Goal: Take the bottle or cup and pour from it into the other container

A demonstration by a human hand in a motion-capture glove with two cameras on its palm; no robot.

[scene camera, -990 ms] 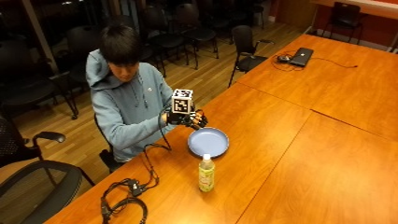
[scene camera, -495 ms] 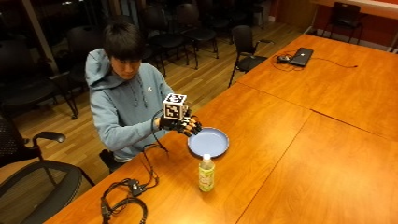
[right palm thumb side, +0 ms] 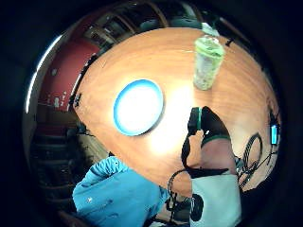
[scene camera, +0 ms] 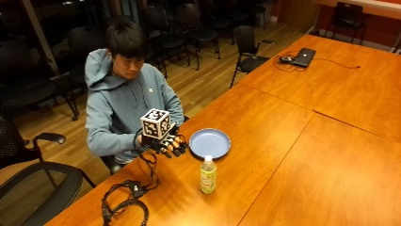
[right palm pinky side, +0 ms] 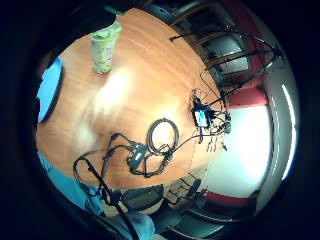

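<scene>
Fingers (scene camera: pixel 175 148) of right hand (scene camera: pixel 166 143) relaxed, grasping nothing, hovering above table (scene camera: pixel 269 122). Bottle (scene camera: pixel 208 174) upright near plate (scene camera: pixel 210 142), untouched. Advised: approach from the side, grasp mid-body, avoid tipping.

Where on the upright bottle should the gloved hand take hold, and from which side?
Probably round the bottle's straight middle body, below the narrower cap, coming sideways from the gloved right hand's side. It stands upright, apart from the blue plate.

big orange-brown wooden table (scene camera: pixel 300 141), rows of black office chairs (scene camera: pixel 188 23) behind, light wood plank floor (scene camera: pixel 206 75), dim room
</scene>
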